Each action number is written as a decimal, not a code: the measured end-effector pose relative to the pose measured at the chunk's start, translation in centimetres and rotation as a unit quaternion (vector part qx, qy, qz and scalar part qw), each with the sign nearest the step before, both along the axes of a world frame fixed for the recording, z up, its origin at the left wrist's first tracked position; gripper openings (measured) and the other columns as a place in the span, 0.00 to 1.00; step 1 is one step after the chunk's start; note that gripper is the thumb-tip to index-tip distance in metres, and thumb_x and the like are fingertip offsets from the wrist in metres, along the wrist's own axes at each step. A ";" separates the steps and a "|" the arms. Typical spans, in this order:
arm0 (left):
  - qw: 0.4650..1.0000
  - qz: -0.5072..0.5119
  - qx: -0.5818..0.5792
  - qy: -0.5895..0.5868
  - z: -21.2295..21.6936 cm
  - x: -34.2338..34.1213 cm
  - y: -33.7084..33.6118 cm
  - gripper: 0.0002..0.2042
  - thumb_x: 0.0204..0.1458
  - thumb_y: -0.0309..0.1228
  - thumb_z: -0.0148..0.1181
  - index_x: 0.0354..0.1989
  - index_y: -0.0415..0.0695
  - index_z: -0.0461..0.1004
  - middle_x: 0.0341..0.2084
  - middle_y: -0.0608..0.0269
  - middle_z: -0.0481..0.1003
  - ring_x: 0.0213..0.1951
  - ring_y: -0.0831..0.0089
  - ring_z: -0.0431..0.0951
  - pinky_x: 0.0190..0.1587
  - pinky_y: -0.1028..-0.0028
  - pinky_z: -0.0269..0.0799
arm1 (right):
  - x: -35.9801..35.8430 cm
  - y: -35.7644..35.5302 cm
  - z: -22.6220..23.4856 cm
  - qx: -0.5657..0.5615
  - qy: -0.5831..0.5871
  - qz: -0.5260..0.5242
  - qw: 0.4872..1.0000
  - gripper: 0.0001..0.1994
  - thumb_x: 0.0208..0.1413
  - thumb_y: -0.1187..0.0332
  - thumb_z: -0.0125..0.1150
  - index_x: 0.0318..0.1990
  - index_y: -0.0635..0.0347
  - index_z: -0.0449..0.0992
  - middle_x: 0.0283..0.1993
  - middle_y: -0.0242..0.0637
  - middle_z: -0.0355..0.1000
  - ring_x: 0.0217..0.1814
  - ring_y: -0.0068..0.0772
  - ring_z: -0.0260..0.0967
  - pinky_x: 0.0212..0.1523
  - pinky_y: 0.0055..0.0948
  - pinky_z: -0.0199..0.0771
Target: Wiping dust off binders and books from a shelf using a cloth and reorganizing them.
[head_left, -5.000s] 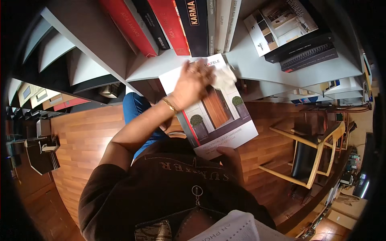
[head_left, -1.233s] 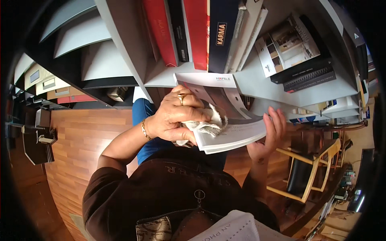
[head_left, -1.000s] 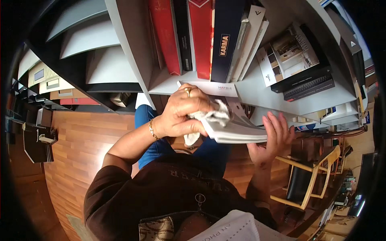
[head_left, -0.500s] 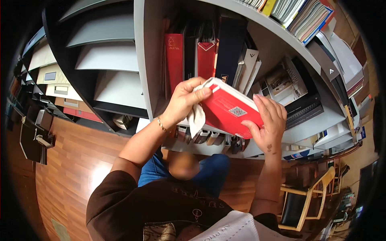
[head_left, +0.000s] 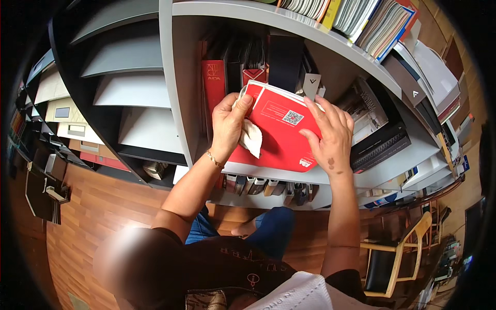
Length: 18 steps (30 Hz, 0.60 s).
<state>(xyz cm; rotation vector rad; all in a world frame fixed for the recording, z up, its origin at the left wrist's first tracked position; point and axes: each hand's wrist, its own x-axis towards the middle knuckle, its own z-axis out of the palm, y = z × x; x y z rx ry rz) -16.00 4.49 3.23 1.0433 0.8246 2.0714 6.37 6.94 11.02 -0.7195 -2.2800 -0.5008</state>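
A red catalogue-like book [head_left: 279, 142] with white page edges and a small square code on its cover is held up in front of the shelf, tilted. My left hand [head_left: 227, 124] is closed on its upper left corner, thumb on the cover. A crumpled white cloth [head_left: 251, 139] hangs from that same hand, against the cover. Along the right edge, my right hand [head_left: 333, 135] grips the book, fingers over the edge and thumb toward the cover. Behind it, a red binder [head_left: 214, 77] and a dark binder [head_left: 284, 59] stand upright in the compartment.
A black-covered book [head_left: 382, 147] leans in the compartment's right part. Above runs a curved grey shelf edge [head_left: 248, 9] bearing magazines [head_left: 382, 31]. Smaller books [head_left: 258, 185] line the lower shelf. A wooden chair [head_left: 398, 258] stands at right, on a wooden floor [head_left: 98, 206].
The red book has turned so that more of its cover faces me, and it has shifted slightly left. Both my hands have moved left with it, keeping their hold; the cloth stays in my left.
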 end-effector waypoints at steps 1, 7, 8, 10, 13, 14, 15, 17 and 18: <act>1.000 0.000 0.001 0.001 -0.2 0.1 0.2 0.13 0.57 0.39 0.62 0.34 0.39 0.77 0.25 0.74 0.73 0.28 0.87 0.67 0.31 0.84 0.64 | -0.1 0.2 0.1 -0.011 0.006 0.005 1.000 0.32 0.43 0.64 0.70 0.60 0.49 0.70 0.56 0.38 0.68 0.57 0.41 0.64 0.61 0.40 0.55; 0.958 0.268 0.070 0.074 -1.6 0.7 -0.4 0.09 0.55 0.30 0.63 0.38 0.37 0.76 0.29 0.71 0.73 0.32 0.84 0.68 0.35 0.82 0.65 | -0.3 2.3 0.8 -0.038 0.013 0.032 0.999 0.32 0.40 0.61 0.71 0.58 0.51 0.71 0.49 0.37 0.71 0.52 0.40 0.66 0.57 0.39 0.58; 0.942 0.303 0.117 0.090 -2.0 0.1 -0.5 0.08 0.56 0.28 0.61 0.40 0.36 0.76 0.32 0.68 0.73 0.36 0.80 0.70 0.40 0.79 0.66 | -0.3 2.9 0.8 -0.031 0.020 0.038 0.999 0.32 0.39 0.61 0.72 0.56 0.51 0.72 0.48 0.37 0.71 0.50 0.41 0.66 0.56 0.38 0.59; 0.922 0.324 0.184 0.104 0.0 0.1 -1.6 0.09 0.57 0.30 0.60 0.41 0.38 0.76 0.36 0.61 0.75 0.39 0.72 0.71 0.44 0.73 0.66 | -1.0 4.1 1.2 -0.039 0.029 0.048 0.998 0.31 0.38 0.60 0.72 0.55 0.52 0.72 0.47 0.37 0.72 0.49 0.41 0.67 0.55 0.38 0.60; 0.807 0.403 0.298 0.311 3.2 -0.4 -1.6 0.16 0.47 0.33 0.66 0.45 0.43 0.76 0.42 0.55 0.74 0.42 0.61 0.73 0.47 0.67 0.67 | -1.7 5.7 1.7 -0.036 0.040 0.075 0.996 0.29 0.36 0.60 0.73 0.50 0.56 0.73 0.44 0.38 0.72 0.47 0.43 0.68 0.52 0.38 0.63; 0.755 0.441 0.289 0.390 4.5 0.2 -1.1 0.17 0.45 0.31 0.66 0.46 0.47 0.76 0.45 0.55 0.73 0.47 0.59 0.71 0.50 0.65 0.65 | -1.5 6.1 1.7 -0.044 0.040 0.070 0.996 0.30 0.35 0.59 0.74 0.50 0.56 0.73 0.43 0.38 0.72 0.47 0.44 0.68 0.51 0.38 0.63; 0.694 0.475 0.279 0.463 5.5 1.1 -0.2 0.19 0.44 0.29 0.66 0.48 0.50 0.77 0.49 0.56 0.73 0.51 0.57 0.70 0.54 0.62 0.63 | -1.2 6.5 1.6 -0.051 0.039 0.064 0.996 0.31 0.34 0.59 0.75 0.49 0.57 0.73 0.43 0.38 0.72 0.48 0.44 0.68 0.50 0.38 0.63; 0.631 0.461 0.190 0.594 5.0 1.2 2.0 0.21 0.45 0.29 0.62 0.52 0.56 0.75 0.57 0.62 0.69 0.61 0.55 0.63 0.62 0.58 0.53 | -1.1 6.6 1.7 -0.055 0.032 0.038 0.997 0.32 0.32 0.59 0.76 0.48 0.59 0.73 0.44 0.38 0.72 0.48 0.43 0.68 0.49 0.38 0.63; 0.594 0.461 0.138 0.645 3.6 1.5 2.9 0.23 0.48 0.31 0.59 0.56 0.59 0.72 0.61 0.66 0.65 0.66 0.56 0.56 0.66 0.55 0.44 | -0.9 6.6 1.6 -0.065 0.043 0.063 0.995 0.31 0.33 0.59 0.75 0.49 0.60 0.73 0.44 0.38 0.72 0.49 0.43 0.68 0.50 0.38 0.63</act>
